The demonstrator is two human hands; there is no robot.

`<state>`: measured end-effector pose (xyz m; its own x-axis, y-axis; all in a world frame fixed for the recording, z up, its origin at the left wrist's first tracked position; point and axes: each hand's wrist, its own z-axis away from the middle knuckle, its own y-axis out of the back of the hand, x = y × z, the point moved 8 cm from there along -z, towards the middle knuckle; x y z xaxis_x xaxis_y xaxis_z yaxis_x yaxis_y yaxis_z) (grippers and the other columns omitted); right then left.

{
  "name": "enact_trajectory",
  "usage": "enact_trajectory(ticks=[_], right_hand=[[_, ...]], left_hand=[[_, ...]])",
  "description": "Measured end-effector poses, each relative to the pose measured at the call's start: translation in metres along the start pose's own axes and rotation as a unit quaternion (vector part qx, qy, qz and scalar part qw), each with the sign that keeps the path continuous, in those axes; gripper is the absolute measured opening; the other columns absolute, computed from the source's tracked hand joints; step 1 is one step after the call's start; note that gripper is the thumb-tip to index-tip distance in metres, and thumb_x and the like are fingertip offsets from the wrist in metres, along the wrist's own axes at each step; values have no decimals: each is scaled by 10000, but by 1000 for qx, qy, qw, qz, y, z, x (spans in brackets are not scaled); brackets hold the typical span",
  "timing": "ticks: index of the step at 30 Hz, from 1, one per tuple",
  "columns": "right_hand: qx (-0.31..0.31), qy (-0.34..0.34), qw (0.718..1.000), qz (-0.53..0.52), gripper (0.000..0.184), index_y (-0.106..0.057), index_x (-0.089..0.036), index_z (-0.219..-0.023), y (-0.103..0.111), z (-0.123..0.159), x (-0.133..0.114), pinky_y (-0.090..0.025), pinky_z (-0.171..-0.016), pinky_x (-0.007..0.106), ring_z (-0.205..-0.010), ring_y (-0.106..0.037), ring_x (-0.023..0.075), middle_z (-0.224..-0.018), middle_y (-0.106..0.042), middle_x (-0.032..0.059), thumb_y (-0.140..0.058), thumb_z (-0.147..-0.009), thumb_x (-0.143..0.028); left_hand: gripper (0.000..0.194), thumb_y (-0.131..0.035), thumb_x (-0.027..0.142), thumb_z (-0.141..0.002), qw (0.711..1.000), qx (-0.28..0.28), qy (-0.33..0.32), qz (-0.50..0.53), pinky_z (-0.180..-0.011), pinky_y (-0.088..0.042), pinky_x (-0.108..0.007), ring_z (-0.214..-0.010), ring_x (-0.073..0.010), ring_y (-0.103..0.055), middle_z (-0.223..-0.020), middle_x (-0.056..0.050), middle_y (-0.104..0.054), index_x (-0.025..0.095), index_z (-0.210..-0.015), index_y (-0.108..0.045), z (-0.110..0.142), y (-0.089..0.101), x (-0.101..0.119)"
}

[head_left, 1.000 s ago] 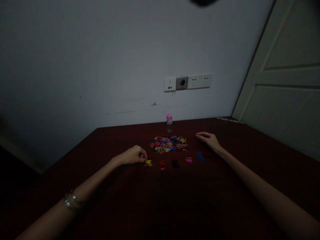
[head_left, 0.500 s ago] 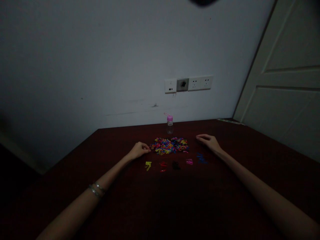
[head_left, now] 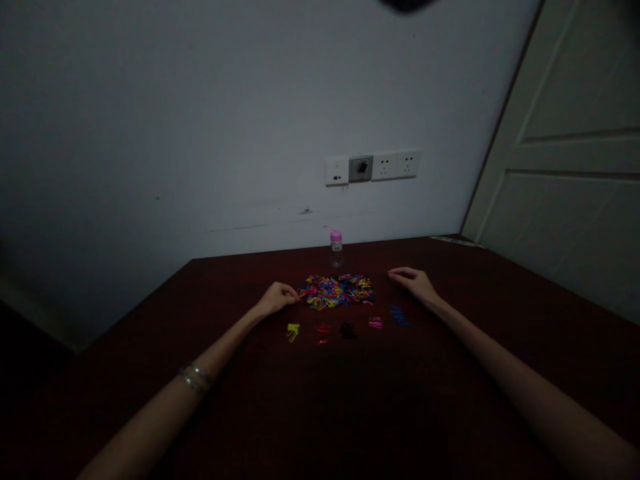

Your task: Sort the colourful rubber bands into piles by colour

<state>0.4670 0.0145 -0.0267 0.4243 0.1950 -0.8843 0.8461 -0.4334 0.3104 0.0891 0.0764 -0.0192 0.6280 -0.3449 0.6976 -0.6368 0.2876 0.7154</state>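
A heap of small coloured loop-shaped clips [head_left: 333, 292], like plastic safety-pin stitch markers, lies on the dark red table. My left hand [head_left: 278, 297] rests at the heap's left edge, thumb and fingers pinched together beside the outermost clips. Whether a clip is between them is too small to tell. To the right of the heap, apart from it, my right hand [head_left: 414, 281] lies with its fingertips drawn together; anything in them is hidden. Nearer to me are small groups of clips: yellow [head_left: 293, 331], red [head_left: 323, 333], black [head_left: 348, 330], pink [head_left: 375, 323] and blue [head_left: 399, 315].
Behind the heap stands a clear bottle with a pink cap [head_left: 336, 236] and loop. The wall [head_left: 240, 133] rises at the table's back edge, with switches and sockets [head_left: 373, 167]. A pale door [head_left: 570, 193] is at the right. The light is dim.
The whole view has shifted slightly, so everything sits a little further left. Both hands keep nearly the same places relative to the heap, and the groups of clips look unchanged.
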Motion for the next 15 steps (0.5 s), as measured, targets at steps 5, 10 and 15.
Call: enact_trajectory(ticks=[5, 10, 15], right_hand=[[-2, -5, 1000, -1, 287, -701, -169, -760, 0, 1, -2, -451, -759, 351, -818, -608, 233, -841, -689, 74, -661, -592, -398], [-3, -9, 1000, 3, 293, -701, -167, -764, -1, 1, -1, -457, -732, 343, -787, -609, 226, -825, -690, 72, -662, -590, -399], [-4, -7, 1000, 3, 290, -698, -167, -765, -1, 0, 1, -458, -729, 340, -779, -611, 223, -807, -689, 65, -660, -593, -397]], left_hand=[[219, -632, 302, -617, 1000, 8, 1, 6, -527, -364, -212, -560, -113, -508, -624, -27, -633, 110, -705, -690, -3, 4, 1], [248, -642, 323, -611, 1000, 12, 5, 5, -513, -357, -214, -552, -115, -506, -620, -30, -638, 111, -727, -698, -7, 6, 0], [262, -653, 337, -601, 999, 27, 3, 24, -520, -371, -218, -552, -117, -514, -613, -34, -638, 107, -718, -697, -11, 13, 12]])
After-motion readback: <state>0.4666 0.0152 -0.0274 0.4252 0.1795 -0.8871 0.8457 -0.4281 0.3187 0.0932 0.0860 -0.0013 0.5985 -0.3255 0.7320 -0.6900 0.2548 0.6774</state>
